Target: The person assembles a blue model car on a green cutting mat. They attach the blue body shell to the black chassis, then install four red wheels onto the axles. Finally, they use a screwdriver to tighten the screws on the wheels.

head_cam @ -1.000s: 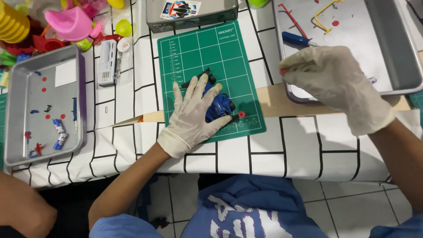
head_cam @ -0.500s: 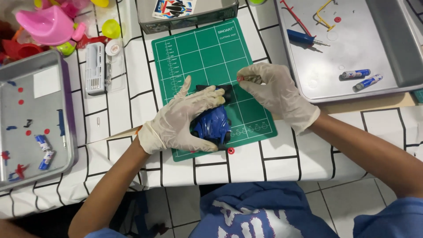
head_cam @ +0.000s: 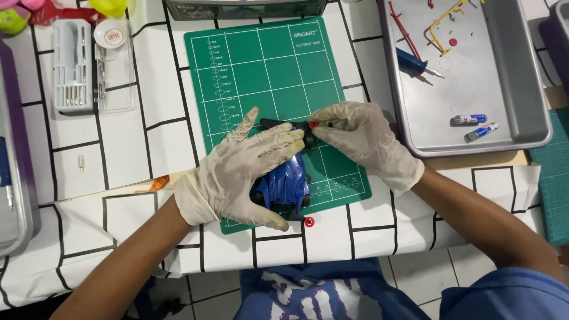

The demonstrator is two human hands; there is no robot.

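On the green cutting mat (head_cam: 261,71), near its lower edge, sits a blue toy vehicle (head_cam: 285,185), partly hidden under the left hand (head_cam: 240,175). Left hand, in a pale glove, lies over the toy's left side with fingers curled round it, thumb sticking up toward the mat's middle, fingertips (head_cam: 291,140) reaching a black part (head_cam: 283,124) at the toy's top end. Grip looks closed on the toy body.

Right hand (head_cam: 364,142), also gloved, comes in from the right; thumb and forefinger pinched together on a small red piece (head_cam: 313,124) held against the end of the black part. The two hands almost touch there.

A small red round piece (head_cam: 309,222) lies just off the mat's bottom edge, on the white cloth with black lines (head_cam: 148,130).

Right of the mat, a metal tray (head_cam: 521,77) holds a blue screwdriver (head_cam: 416,63), two small batteries (head_cam: 477,125), a red rod (head_cam: 406,29), a yellow bent strip (head_cam: 444,21) and a red dot-like bit (head_cam: 453,42).

Left of the mat, a clear case of small bits (head_cam: 74,65); below it one loose white bit (head_cam: 81,163). Another metal tray (head_cam: 15,178) at the far left edge, mostly cut off
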